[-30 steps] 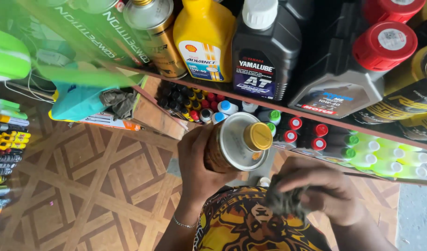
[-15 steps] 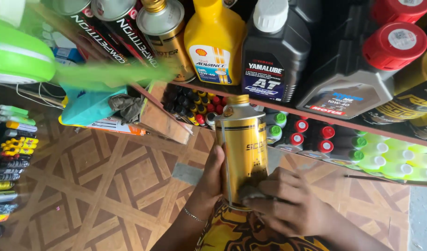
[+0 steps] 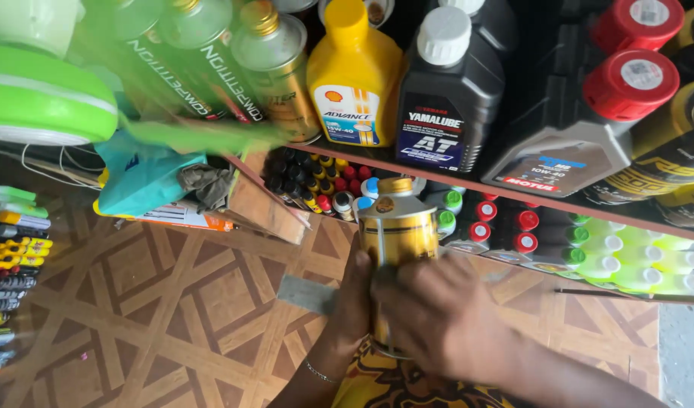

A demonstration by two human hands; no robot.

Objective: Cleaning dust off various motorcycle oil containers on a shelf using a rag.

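A gold metal can (image 3: 398, 230) with a gold screw cap stands upright in front of me, held between both hands. My left hand (image 3: 356, 295) grips its left side from below; a thin bracelet sits on that wrist. My right hand (image 3: 438, 313) lies flat over the can's front and lower part, covering most of its body. A rag seen earlier under this hand is hidden now. The can is just below the wooden shelf edge (image 3: 513, 195).
The shelf above carries a yellow oil bottle (image 3: 354, 75), a black oil bottle (image 3: 449, 91), grey bottles with red caps (image 3: 589, 121) and green-tinted cans (image 3: 203, 60). Rows of small capped bottles (image 3: 513, 230) lie below. A green round object (image 3: 44, 94) is at left over patterned flooring (image 3: 158, 302).
The can went from tilted with its top toward me to upright. My right hand, earlier low with a rag, now presses across the can's front.
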